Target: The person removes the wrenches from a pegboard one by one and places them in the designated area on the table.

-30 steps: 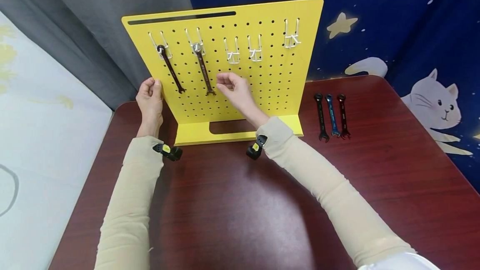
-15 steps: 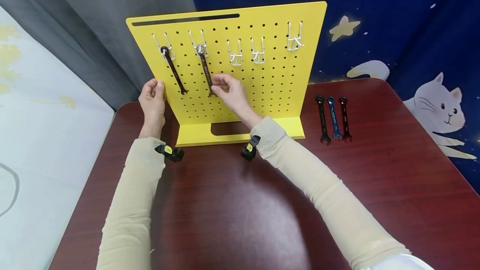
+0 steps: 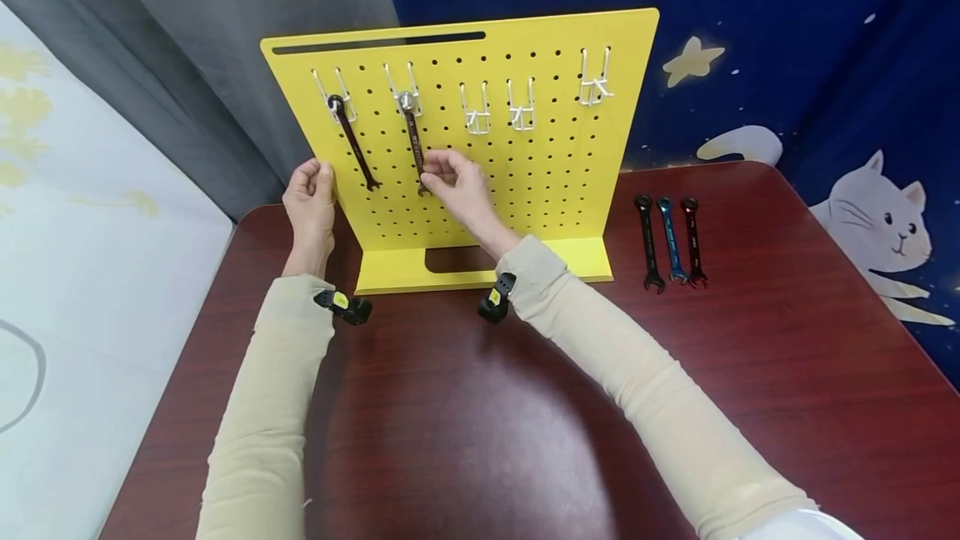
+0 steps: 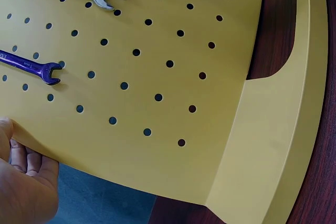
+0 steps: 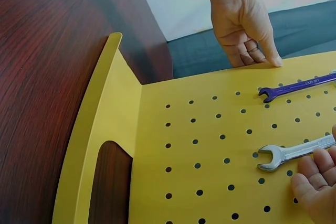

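Note:
A yellow pegboard [image 3: 450, 44] stands upright on the table. My left hand [image 3: 309, 211] grips its left edge, thumb on the front and fingers curled behind. Two combination wrenches hang from white hooks by their ring ends. The left one, the purple wrench [image 5: 299, 86], hangs untouched near my left hand. The other is a silver wrench [image 5: 286, 153], dark in the head view. My right hand [image 3: 463, 188] pinches its lower shank just above the open jaw, with fingertips on both sides of the shank in the right wrist view.
Three more white hooks hold nothing: two mid-board hooks [image 3: 477, 120] [image 3: 521, 117] and one right hook [image 3: 596, 90]. On the table to the right lie a black wrench [image 3: 648, 242], a blue wrench [image 3: 672, 238] and a dark red wrench [image 3: 693, 242]. Curtains hang behind.
My right hand has moved slightly left and reached the lower end of the silver wrench. My left hand stays on the board edge. The head view has shifted a little.

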Demonstrator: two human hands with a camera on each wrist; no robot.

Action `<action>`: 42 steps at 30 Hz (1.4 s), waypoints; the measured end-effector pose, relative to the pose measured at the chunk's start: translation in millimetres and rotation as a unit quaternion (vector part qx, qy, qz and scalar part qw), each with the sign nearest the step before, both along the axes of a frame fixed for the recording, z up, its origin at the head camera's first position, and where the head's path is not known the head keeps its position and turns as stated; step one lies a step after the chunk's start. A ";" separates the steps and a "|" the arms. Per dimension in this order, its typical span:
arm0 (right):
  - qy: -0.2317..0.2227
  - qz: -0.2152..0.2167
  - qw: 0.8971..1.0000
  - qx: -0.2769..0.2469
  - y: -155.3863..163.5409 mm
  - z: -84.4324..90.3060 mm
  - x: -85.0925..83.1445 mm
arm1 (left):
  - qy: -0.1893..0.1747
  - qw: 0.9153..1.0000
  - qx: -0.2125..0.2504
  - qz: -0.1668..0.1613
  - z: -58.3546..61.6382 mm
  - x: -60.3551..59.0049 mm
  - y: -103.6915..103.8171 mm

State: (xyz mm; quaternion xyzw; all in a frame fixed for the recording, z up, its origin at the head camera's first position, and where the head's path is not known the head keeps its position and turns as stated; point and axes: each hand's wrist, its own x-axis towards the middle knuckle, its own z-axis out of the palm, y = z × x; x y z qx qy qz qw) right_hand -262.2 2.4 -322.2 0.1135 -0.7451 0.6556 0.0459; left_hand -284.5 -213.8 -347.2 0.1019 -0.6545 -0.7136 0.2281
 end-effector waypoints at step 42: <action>0.000 0.005 0.999 -0.040 -7.8 -4.1 2.4 | 0.013 1.000 0.022 -0.008 0.9 0.9 1.1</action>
